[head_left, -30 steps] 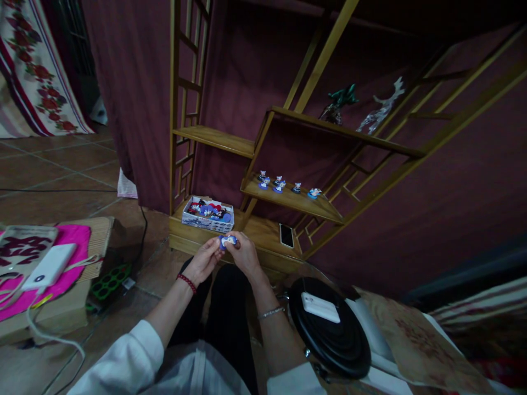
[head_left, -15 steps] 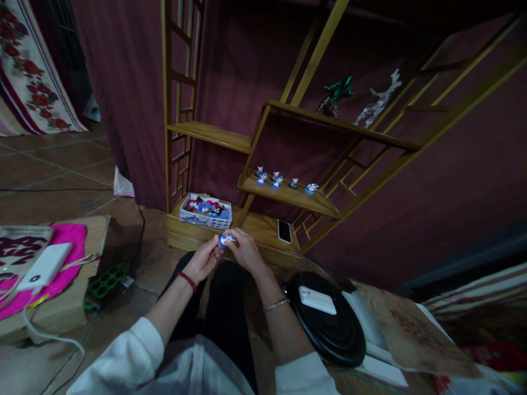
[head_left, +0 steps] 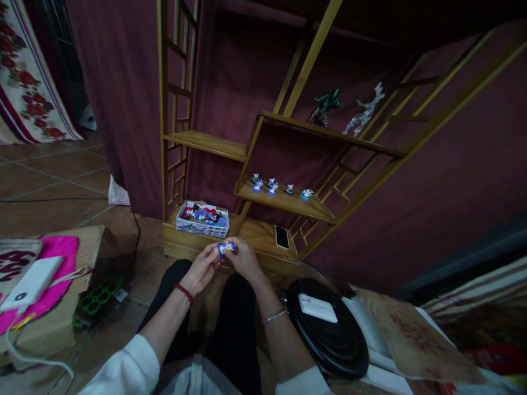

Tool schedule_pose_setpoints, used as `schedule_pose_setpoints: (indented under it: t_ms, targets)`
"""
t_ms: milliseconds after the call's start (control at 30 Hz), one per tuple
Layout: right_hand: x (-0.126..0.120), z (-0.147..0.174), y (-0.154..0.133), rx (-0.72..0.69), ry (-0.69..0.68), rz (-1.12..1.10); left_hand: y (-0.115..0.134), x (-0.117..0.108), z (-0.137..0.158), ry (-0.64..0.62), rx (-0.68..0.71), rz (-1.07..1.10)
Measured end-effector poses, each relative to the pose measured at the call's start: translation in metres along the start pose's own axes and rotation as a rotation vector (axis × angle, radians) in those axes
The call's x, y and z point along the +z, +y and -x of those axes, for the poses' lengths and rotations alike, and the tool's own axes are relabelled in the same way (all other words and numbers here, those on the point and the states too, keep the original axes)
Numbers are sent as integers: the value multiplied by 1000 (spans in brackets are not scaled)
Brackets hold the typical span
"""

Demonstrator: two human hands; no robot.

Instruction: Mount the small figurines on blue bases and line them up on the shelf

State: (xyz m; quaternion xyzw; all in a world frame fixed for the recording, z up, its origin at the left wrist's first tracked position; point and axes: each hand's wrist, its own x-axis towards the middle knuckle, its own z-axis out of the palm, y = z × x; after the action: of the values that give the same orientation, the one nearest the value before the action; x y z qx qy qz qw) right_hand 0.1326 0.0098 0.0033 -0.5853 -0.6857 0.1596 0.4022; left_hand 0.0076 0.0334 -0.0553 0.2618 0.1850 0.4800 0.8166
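Note:
A small purple-and-white figurine (head_left: 226, 249) is held between both hands in front of the shelf. My left hand (head_left: 205, 267) pinches its purple base from the left. From the right, the fingers of my right hand (head_left: 244, 259) close on its other side and partly cover it. Just beyond my hands, a white patterned box (head_left: 201, 224) holds a jumble of red, purple and black figurines. Several similar figurines (head_left: 272, 188) stand in loose rows on the middle shelf (head_left: 288, 204), with a blue-based one (head_left: 307, 194) at the right end.
A phone (head_left: 282, 237) lies on the bottom shelf. Higher up stand a green ornament (head_left: 327, 107) and a clear deer ornament (head_left: 364, 112). A black round stool (head_left: 329, 340) bearing a white device (head_left: 318, 308) is at my right. At left, a white power bank (head_left: 35, 282) lies on pink cloth.
The view has shifted slightly, so the shelf appears a little lower and further left. Both hands still hold the figurine, which now shows more of its front.

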Motion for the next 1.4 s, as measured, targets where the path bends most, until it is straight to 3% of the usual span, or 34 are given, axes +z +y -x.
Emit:
schedule_pose_setpoints:
  t_ms: [233,400,567,800,1100,1400]
  targets:
    - [3,-1,-1,23,-5,-28,3,1,0,55,-30,89]
    - [10,-2,7,119,-23,-214,9,8,-2,88,-110,125]
    - [18,-2,15,142,51,-315,8,7,-3,97,-115,136]
    - [19,0,21,160,108,-241,0,5,-2,71,-86,146]
    - [-5,6,24,60,92,-100,-8,14,-2,-6,-104,113]
    - [4,6,28,134,97,-293,-3,14,-5,24,-74,141]
